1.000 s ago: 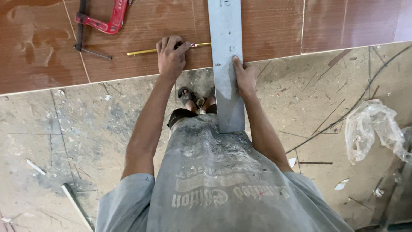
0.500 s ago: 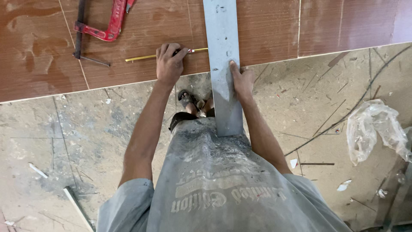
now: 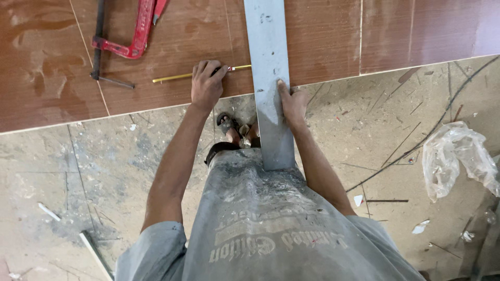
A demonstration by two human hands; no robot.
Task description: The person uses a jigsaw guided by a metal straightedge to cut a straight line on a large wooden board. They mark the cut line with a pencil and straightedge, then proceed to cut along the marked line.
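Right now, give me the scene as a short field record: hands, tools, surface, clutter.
left hand: on the brown panel, fingers on a yellow pencil
right hand: pressing the edge of the grey metal straightedge
straightedge: lies across the panel, near end against the person's shirt
red clamp: on the panel, left of the hands, untouched
floor: dusty, scattered offcuts
clear plastic bag: on the floor at right
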